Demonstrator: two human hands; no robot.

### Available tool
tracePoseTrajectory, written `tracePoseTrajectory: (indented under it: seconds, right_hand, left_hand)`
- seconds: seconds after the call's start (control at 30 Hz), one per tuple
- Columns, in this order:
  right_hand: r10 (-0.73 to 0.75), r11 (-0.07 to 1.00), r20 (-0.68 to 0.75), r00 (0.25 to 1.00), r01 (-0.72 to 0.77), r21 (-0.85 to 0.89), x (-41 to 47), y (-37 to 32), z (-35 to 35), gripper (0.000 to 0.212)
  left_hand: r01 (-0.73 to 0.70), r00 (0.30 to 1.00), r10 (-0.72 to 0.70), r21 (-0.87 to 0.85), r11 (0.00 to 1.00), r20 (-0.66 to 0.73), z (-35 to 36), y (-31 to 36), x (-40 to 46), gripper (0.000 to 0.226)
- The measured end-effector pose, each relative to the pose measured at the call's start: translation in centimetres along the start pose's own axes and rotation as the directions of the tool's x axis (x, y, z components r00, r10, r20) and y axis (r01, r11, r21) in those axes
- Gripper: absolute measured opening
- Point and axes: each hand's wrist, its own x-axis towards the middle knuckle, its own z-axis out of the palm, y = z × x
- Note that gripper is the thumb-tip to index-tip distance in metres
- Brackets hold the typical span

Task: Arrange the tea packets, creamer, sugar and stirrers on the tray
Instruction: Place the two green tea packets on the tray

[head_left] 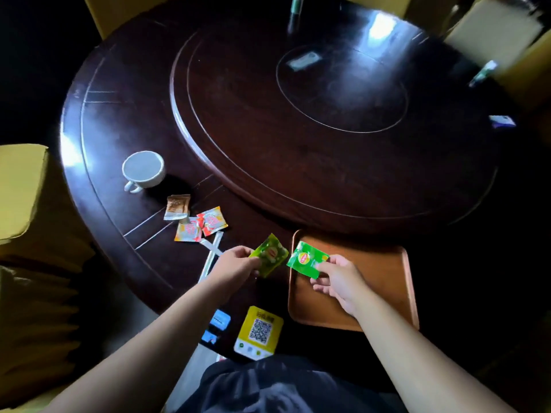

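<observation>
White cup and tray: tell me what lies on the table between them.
In the head view: three sachets, wrapped stirrers, plus the left hand holding a tea packet.

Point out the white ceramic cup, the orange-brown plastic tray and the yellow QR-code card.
White ceramic cup (pixel 143 169): head view, pale inside.
Orange-brown plastic tray (pixel 384 281): head view, bare floor.
Yellow QR-code card (pixel 258 332): head view, on the printed code.

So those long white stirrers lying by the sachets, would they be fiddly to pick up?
Probably a little. The stirrers look thin and lie flat on the glossy table, so fingers may slide before getting under them. They seem very light, likely skidding when nudged. They lie crossed, so lifting one may shift the other. Whether they bend easily cannot be told.
</observation>
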Motion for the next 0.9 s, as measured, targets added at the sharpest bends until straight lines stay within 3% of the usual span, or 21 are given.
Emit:
tracePoseTrajectory:
  seconds: [0.2,0.3,0.5,0.67,0.73,0.77,0.83,0.9]
  right_hand:
    - [0.08,0.995,-0.107,0.991,-0.073,0.065,0.4,3.0,-4.9,0.016]
    - [0.092,0.994,-0.154,0.984,-0.081,0.078,1.2,3.1,-6.1,0.02]
    - [0.059,0.998,-0.082,0.995,-0.056,0.033,1.7,1.8,-6.3,0.016]
    - [0.023,0.988,-0.092,0.996,-0.037,-0.151,1.8,1.8,-7.1,0.011]
    - [-0.041,0.958,-0.134,0.99,0.001,-0.288,1.7,2.1,-7.5,0.025]
    - [-0.08,0.923,-0.16,0.984,0.013,-0.385,1.5,2.0,-7.7,0.035]
    - [-0.198,0.805,-0.164,0.966,0.065,-0.589,1.2,1.6,-8.0,0.033]
    - [-0.374,0.668,-0.062,0.925,0.222,-0.711,1.3,1.5,-8.1,0.031]
  left_hand:
    - [0.001,1.0,-0.003,0.077,0.997,0.028,7.0,0.3,-0.2,0.011]
    - [-0.015,1.0,0.015,0.2,0.98,0.0,9.1,0.8,-0.1,0.01]
    - [-0.005,0.996,0.045,0.43,0.903,-0.082,10.7,1.5,0.9,0.014]
    - [-0.028,0.966,0.196,0.689,0.724,-0.167,10.1,1.4,0.9,0.035]
    - [-0.049,0.95,0.264,0.75,0.66,-0.17,9.6,1.1,0.8,0.035]
    - [-0.097,0.938,0.32,0.781,0.616,-0.136,9.4,0.9,0.8,0.032]
    - [-0.271,0.882,0.47,0.831,0.486,0.013,9.2,0.4,1.1,0.028]
    - [-0.428,0.794,0.575,0.853,0.299,0.197,9.5,-0.1,1.3,0.031]
